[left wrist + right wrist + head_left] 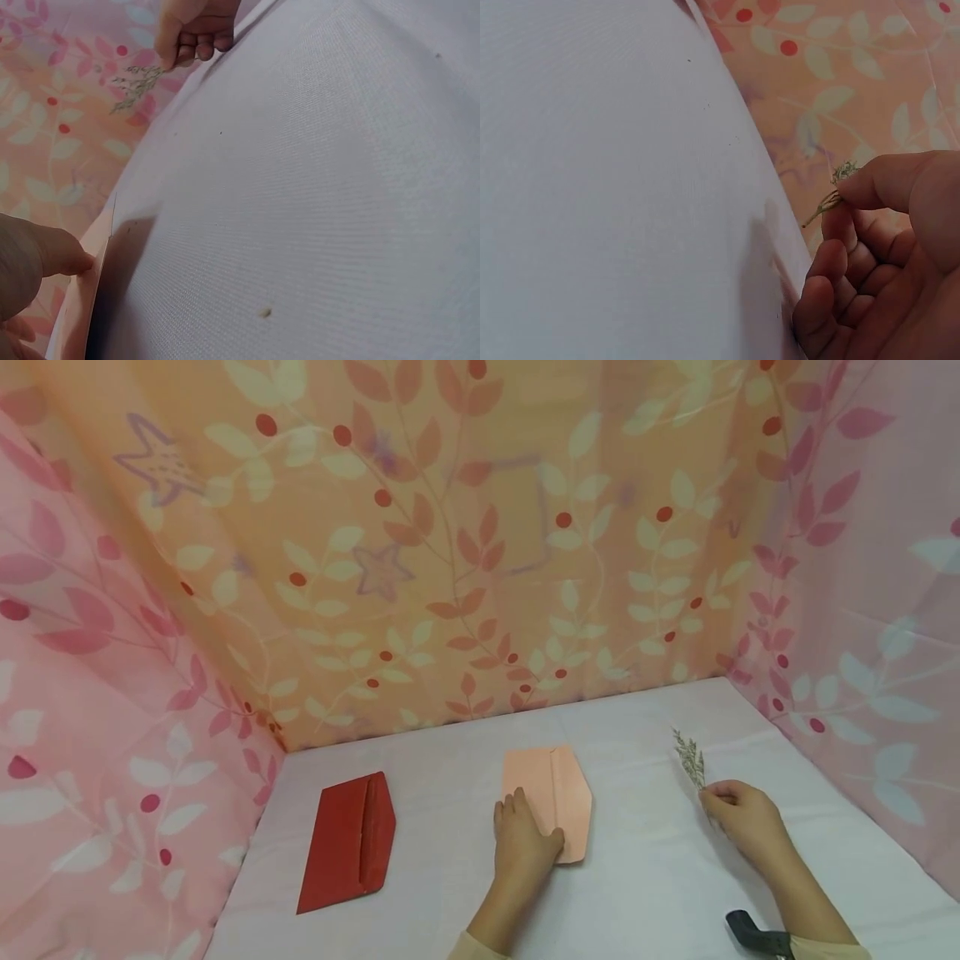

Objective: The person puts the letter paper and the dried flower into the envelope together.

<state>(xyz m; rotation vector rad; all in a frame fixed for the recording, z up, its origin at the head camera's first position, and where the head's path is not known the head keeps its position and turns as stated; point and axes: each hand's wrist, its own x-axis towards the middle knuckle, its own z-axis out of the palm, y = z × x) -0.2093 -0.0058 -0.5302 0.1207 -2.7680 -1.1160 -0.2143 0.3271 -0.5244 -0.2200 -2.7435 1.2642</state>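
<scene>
My left hand (pixel 522 842) rests on a pale peach envelope (pixel 572 793), fingers stretched over its lower left part. Its thumb touches the envelope close to the flap fold, and the left wrist view shows that thumb (pixel 64 253) near the paper's edge. To the right, my right hand (pixel 746 821) pinches a small dried grass sprig (pixel 690 760) by its stems between thumb and forefinger. In the right wrist view the cut stems (pixel 821 210) poke out below the fingertips, while the other fingers curl loosely. The sprig's head points away from me, above the white cloth.
A red envelope (pixel 337 839) lies to the left with its flap toward the right. White cloth (pixel 637 877) covers the table. Leaf-patterned curtains (pixel 465 568) enclose the back and both sides. A black strap piece (pixel 753 935) sits by the right wrist. Small crumbs (pixel 265 312) dot the cloth.
</scene>
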